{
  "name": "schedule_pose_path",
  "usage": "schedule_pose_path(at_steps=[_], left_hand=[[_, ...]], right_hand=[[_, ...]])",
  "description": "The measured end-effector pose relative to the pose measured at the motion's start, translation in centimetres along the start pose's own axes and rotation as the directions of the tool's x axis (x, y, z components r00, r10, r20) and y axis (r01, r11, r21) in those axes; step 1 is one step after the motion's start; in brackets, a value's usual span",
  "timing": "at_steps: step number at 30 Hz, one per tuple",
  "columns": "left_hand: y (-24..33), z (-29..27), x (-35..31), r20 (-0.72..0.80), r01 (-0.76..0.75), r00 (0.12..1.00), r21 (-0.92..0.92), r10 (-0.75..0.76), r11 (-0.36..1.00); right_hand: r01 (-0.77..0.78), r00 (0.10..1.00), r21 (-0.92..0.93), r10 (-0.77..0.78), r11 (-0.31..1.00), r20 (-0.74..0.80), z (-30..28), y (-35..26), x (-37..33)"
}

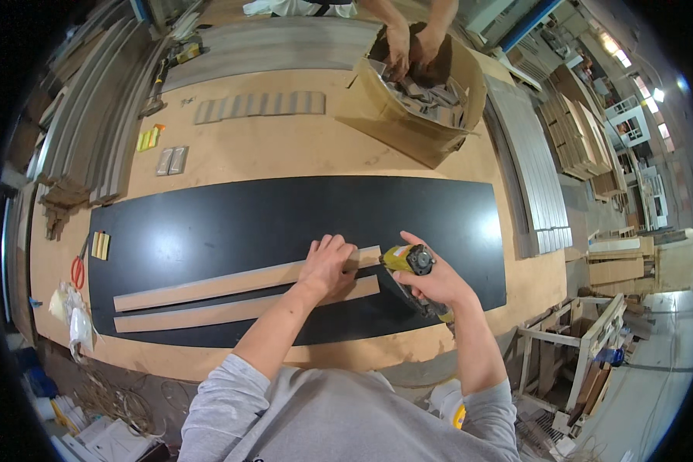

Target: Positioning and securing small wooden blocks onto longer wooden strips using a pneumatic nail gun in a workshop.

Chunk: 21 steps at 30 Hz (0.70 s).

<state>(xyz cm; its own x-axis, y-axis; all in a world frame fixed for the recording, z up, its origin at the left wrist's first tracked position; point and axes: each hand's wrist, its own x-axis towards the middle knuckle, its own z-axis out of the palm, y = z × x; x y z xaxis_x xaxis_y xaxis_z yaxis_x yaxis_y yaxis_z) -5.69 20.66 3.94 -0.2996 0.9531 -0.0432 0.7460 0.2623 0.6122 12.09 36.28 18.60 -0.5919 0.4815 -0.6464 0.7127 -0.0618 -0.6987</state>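
Two long wooden strips lie side by side on a black board (231,215). On the upper strip (208,288), near its right end, my left hand (329,266) presses down with fingers curled around it. The lower strip (246,309) passes beneath my left wrist. My right hand (436,277) is wrapped around a yellow and black nail gun (405,259). Its nose points left and meets the right end of the upper strip, as far as I can see. Part of its handle is hidden by my palm.
Across the table, another person's hands (412,50) reach into a cardboard box (439,148) of small pieces. Grey planks stack at left (100,115) and right (527,169). A row of small blocks (262,105), red-handled scissors (78,271) and a plastic bag (78,319) lie around.
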Motion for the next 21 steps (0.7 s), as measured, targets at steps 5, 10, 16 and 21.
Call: schedule_pose_path(at_steps=[5,10,16,21], left_hand=[[0.0,-0.2,-0.3,-0.005,-0.01,1.0,0.01,0.01,1.0],[-0.9,-1.0,-0.9,-0.03,-0.017,0.999,0.03,0.018,0.999],[-0.9,-1.9,-1.5,-0.036,0.022,0.999,0.033,-0.02,0.999],[-0.7,-2.1,-1.6,-0.042,0.022,0.999,0.016,-0.021,1.0]], right_hand=[[0.025,0.999,0.021,-0.024,0.999,-0.031,0.3,-0.7,-0.6],[0.038,0.999,0.006,-0.038,0.999,0.021,0.8,-0.4,0.1],[0.059,0.992,-0.05,-0.053,0.997,0.117,2.5,-1.1,1.4],[0.141,0.986,-0.195,-0.119,0.971,0.12,3.3,-0.6,3.0]])
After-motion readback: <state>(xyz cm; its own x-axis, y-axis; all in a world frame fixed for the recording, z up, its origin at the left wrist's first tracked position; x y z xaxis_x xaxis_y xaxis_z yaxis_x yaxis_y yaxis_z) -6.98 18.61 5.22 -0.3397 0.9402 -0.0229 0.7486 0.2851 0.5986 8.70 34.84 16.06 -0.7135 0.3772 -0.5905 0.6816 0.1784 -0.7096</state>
